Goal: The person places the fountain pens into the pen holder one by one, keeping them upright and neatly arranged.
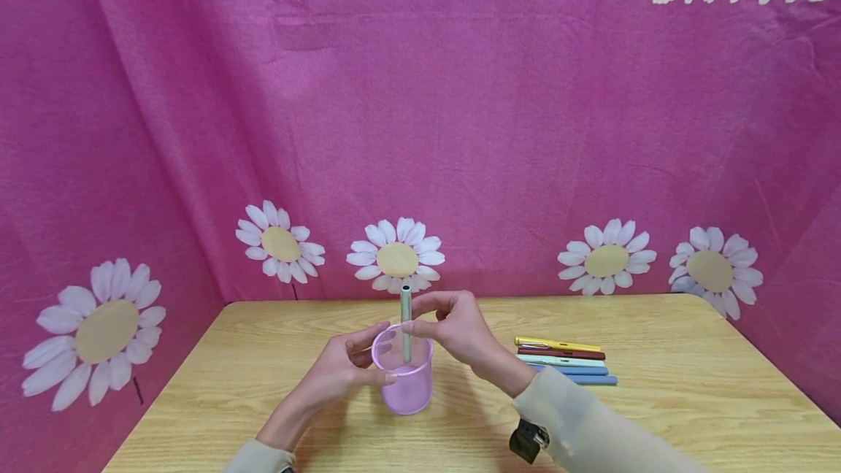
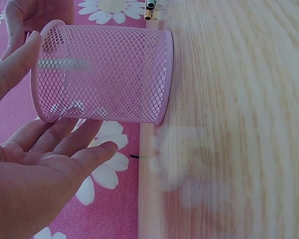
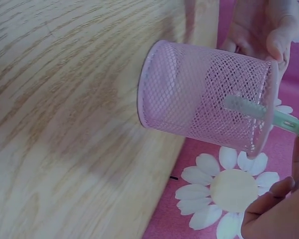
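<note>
A pink mesh pen holder (image 1: 407,394) stands upright on the wooden table. My left hand (image 1: 336,369) holds it near the rim, thumb on the near side and fingers along the far left side. Between the thumb and fingers of my right hand (image 1: 465,333), a pale green pen (image 1: 406,312) is pinched upright over the holder's mouth. Its lower part is inside the holder, showing through the mesh in the right wrist view, with its tip above the bottom.
Right of the holder lie several pens side by side: a yellow pen (image 1: 571,346), a dark red pen (image 1: 585,355), a pale one (image 1: 555,360) and blue ones (image 1: 594,379). A pink curtain (image 1: 499,166) with daisies hangs behind the table (image 1: 683,385).
</note>
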